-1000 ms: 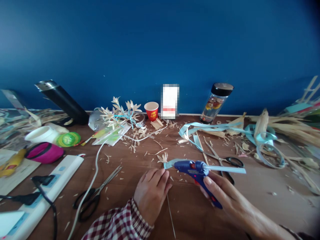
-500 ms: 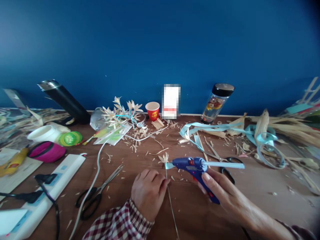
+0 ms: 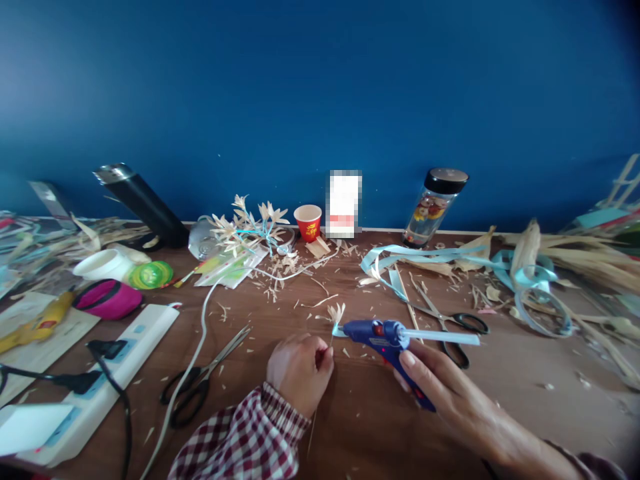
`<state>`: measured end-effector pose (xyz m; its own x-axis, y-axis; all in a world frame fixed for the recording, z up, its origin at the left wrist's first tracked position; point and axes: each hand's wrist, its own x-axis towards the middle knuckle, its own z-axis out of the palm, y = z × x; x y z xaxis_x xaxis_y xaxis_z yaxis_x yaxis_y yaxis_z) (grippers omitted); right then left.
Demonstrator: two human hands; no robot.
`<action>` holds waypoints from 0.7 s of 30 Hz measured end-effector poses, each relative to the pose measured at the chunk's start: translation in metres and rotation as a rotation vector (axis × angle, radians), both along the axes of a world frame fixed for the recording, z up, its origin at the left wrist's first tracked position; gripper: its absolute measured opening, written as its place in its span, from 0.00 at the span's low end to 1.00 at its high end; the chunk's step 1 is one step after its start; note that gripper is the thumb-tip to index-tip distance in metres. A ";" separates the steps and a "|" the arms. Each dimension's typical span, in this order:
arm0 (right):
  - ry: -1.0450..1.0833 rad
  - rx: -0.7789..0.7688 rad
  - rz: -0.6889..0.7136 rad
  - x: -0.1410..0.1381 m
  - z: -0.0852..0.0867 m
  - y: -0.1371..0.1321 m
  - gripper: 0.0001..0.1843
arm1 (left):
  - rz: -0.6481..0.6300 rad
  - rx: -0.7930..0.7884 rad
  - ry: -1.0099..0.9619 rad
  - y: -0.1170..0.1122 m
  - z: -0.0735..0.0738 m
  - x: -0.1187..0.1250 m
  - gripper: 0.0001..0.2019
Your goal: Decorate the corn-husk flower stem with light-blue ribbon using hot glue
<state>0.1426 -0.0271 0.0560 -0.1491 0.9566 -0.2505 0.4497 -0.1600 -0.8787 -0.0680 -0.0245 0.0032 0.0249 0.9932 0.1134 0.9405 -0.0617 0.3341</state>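
Observation:
My right hand (image 3: 440,390) grips a blue glue gun (image 3: 385,337) with a pale glue stick jutting out its back, nozzle pointing left. The nozzle touches the base of a small straw-coloured flower (image 3: 336,313) on a thin stem. My left hand (image 3: 300,370), in a red checked sleeve, is closed in a pinch on that stem just below the flower. A bit of light blue ribbon sits at the flower's base beside the nozzle.
On the brown table (image 3: 500,400) lie black-handled scissors (image 3: 200,383) at left, another pair (image 3: 453,327) at right, a white power strip (image 3: 105,373), blue ribbon (image 3: 425,253), a red cup (image 3: 307,222), a jar (image 3: 435,207), a finished flower bunch (image 3: 250,227) and husk scraps.
My left hand has closed from lying flat into a pinch on the stem and raised the flower upright against the nozzle. The glue gun shifted slightly left.

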 end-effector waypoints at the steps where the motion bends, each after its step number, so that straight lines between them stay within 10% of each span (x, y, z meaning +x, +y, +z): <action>1: -0.005 0.002 -0.016 0.000 -0.001 -0.001 0.22 | -0.004 0.017 0.006 0.000 -0.001 -0.001 0.09; 12: -0.022 -0.021 0.135 0.002 -0.008 0.008 0.23 | -0.023 0.050 0.006 0.001 0.001 -0.002 0.10; 21: -0.042 -0.060 -0.110 0.011 -0.011 -0.008 0.26 | -0.196 0.160 0.007 0.002 0.003 -0.014 0.07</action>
<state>0.1541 -0.0350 0.0449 -0.0321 0.9496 -0.3119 0.4625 -0.2625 -0.8468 -0.0817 -0.0224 0.0059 0.2162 0.9389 0.2677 0.9078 -0.2942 0.2988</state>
